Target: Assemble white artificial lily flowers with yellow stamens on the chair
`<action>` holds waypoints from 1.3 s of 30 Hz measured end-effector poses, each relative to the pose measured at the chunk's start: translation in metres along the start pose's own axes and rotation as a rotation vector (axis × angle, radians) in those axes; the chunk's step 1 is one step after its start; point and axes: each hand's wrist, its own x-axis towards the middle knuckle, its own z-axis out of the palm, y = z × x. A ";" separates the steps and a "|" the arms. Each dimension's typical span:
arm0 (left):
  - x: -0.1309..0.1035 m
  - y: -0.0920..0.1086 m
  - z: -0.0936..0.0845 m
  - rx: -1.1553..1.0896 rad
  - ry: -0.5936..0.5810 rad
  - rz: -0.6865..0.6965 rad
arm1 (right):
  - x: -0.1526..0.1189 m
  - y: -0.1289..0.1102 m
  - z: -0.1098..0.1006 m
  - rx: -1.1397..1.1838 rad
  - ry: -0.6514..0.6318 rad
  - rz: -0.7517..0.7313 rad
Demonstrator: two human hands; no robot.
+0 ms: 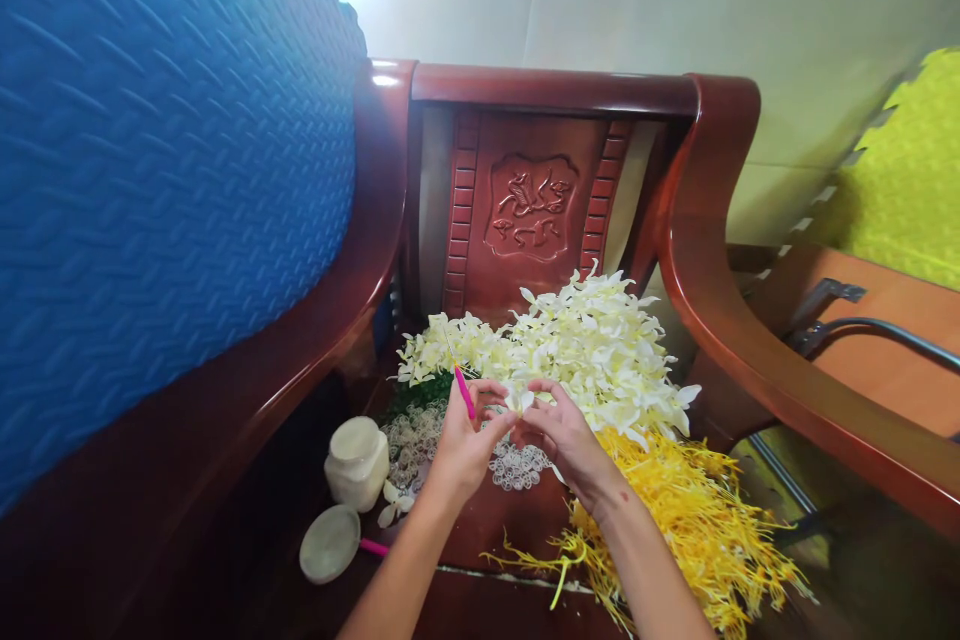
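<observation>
A small white artificial flower (pixel 519 399) is pinched between the fingertips of both hands, above the chair seat. My left hand (pixel 466 435) is closed on its left side. A thin tool with a pink handle (pixel 464 393) also lies in that hand, its slim tip pointing up and away. My right hand (pixel 559 438) grips the flower's right side with bent fingers. Just below the hands are silvery looped lace-like pieces (pixel 517 467). Behind them rises a large heap of white flowers (pixel 592 350). Yellow stringy strands (pixel 686 510) lie beside my right forearm.
A whitish jar (pixel 357 465) stands at the left, with a round lid (pixel 330 545) and a pink stick (pixel 373 548) nearby. Dark wooden armrests (pixel 694 250) enclose the seat. A blue foam mat (pixel 172 150) stands on the left, a yellow one (pixel 915 170) at right.
</observation>
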 end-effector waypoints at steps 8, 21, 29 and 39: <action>0.001 0.006 0.002 -0.079 -0.018 -0.028 | 0.000 0.007 -0.008 -0.238 -0.140 -0.015; 0.003 -0.011 -0.011 0.076 -0.077 -0.150 | 0.002 0.004 -0.011 -0.525 -0.167 -0.186; 0.003 -0.012 -0.014 0.195 -0.026 -0.083 | 0.011 0.015 -0.018 -0.658 0.012 -0.256; 0.005 -0.003 -0.009 0.136 0.022 -0.164 | 0.007 0.010 -0.013 -0.818 0.011 -0.377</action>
